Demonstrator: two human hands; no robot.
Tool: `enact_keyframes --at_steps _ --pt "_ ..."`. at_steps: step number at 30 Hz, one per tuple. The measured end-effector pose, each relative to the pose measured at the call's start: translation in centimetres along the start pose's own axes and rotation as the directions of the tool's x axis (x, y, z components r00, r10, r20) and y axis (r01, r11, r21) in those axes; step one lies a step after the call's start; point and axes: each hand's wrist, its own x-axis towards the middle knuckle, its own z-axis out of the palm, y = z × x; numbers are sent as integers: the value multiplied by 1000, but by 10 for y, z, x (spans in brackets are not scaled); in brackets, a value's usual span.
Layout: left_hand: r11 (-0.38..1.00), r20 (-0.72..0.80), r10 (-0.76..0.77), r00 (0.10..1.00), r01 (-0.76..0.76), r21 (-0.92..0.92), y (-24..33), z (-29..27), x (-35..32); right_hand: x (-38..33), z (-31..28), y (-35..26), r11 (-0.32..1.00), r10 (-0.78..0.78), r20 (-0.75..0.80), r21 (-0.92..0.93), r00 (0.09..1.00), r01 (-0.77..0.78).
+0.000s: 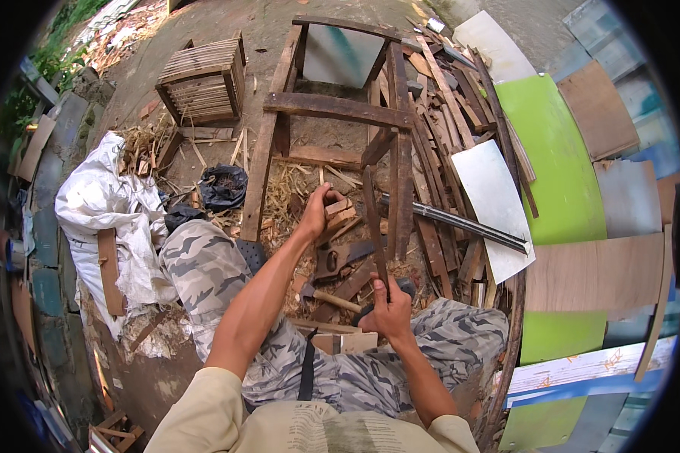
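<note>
My right hand [387, 306] grips the handle end of a machete, its long dark blade [372, 215] pointing up and away. My left hand [322, 211] is closed, with a thin wooden strip [321, 174] standing up from its fingers; the strip's lower end is hidden. Short wood blocks [343, 224] lie just right of that hand. Beneath, between my legs, are a handsaw [338, 258] and a tool with a pale wooden handle [335, 301], its head partly hidden. Ahead of both hands stands a dark wooden frame [336, 110] with legs and crossbars.
A slatted wooden crate [196, 84] stands at far left, near a black bag [224, 187] and a white sack [113, 219]. Piled wood strips [438, 143], a dark metal bar [461, 221], a white panel [493, 204] and green sheets [555, 158] fill the right. Shavings cover the ground.
</note>
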Motion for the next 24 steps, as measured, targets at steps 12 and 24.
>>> enact_keyframes --at_steps 12,24 --pt "999 -6 -4 1000 3 -49 0 -2 1 57 83 28 949 -261 -271 105 927 298" --pt "991 -71 -86 994 78 -107 2 -6 0 55 58 14 972 20 111 231 994 -45"
